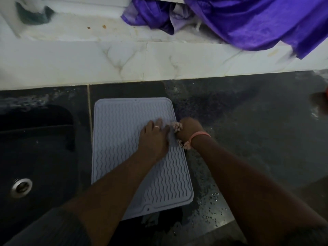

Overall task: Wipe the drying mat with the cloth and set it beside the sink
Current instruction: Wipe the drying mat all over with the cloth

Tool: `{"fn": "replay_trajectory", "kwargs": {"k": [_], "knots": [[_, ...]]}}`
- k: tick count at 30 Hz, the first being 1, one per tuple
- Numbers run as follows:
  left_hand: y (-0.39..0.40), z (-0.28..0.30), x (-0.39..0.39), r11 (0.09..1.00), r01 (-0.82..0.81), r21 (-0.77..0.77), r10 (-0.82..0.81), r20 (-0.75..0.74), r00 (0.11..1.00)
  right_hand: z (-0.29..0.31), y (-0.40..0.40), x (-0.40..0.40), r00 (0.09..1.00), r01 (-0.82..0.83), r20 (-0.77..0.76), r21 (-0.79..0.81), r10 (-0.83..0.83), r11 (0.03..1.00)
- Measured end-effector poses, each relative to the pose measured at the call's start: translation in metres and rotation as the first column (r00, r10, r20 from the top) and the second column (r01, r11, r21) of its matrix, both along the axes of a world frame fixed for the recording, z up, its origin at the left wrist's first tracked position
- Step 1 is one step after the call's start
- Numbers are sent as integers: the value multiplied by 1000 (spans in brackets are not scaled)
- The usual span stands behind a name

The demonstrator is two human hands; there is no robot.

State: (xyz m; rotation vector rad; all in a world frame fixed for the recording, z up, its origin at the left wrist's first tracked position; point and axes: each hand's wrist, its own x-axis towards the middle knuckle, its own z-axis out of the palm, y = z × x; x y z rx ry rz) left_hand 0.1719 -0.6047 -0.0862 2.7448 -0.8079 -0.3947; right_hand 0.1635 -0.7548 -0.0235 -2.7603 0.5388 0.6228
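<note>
A pale grey ribbed drying mat (124, 139) lies flat on the dark counter (248, 130), just right of the black sink (35, 148). My left hand (155, 137) presses flat on the mat's right half, fingers straight, a ring on one finger. My right hand (190, 129) grips a bunched light cloth (176, 126) at the mat's right edge, close beside the left hand. More of the cloth pokes out under the wrist, which wears a pink band.
The sink has a metal drain (21, 187). Water drops speckle the counter right of the mat (213, 197). A white marble ledge (159, 61) runs behind, with purple fabric (248, 20) draped over it at the upper right and a dark green item (33, 15) at the upper left.
</note>
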Motion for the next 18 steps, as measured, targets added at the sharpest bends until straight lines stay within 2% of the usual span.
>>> {"fn": "replay_trajectory", "kwargs": {"k": [9, 18], "knots": [[-14, 5, 10, 979, 11, 204, 15, -130, 991, -10, -5, -40, 1000, -3, -6, 38, 3, 999], [-18, 15, 7, 977, -24, 214, 68, -201, 977, -4, 17, -128, 996, -87, -30, 44, 88, 995]]}}
